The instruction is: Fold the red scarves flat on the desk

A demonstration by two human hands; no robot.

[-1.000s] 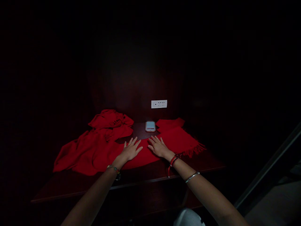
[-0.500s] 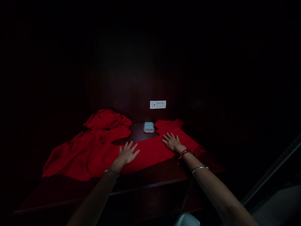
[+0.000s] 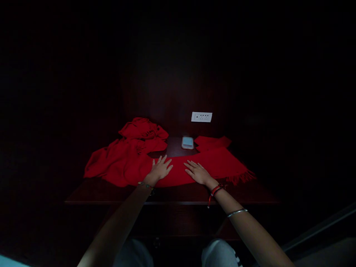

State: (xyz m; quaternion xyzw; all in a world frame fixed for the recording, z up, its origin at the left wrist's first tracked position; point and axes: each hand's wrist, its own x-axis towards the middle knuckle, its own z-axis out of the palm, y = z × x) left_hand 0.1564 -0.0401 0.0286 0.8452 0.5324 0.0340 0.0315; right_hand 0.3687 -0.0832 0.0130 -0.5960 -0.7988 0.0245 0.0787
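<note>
A long red scarf (image 3: 222,165) with a fringed right end lies across a dark wooden table (image 3: 250,193). My left hand (image 3: 161,170) rests flat on its middle, fingers spread. My right hand (image 3: 197,172) lies flat on the scarf just to the right, fingers stretched out. The scarf's left part is bunched in a crumpled heap (image 3: 139,139). Both wrists wear bracelets.
A small pale phone (image 3: 187,142) lies at the table's back, between the heap and a folded red piece (image 3: 213,142). A white socket plate (image 3: 201,117) is on the dark wall behind. The room is very dark. My knees show below the table edge.
My right hand has slid back left along the scarf, from near the fringed end to beside my left hand. The view has shifted, so everything sits further right and higher.
</note>
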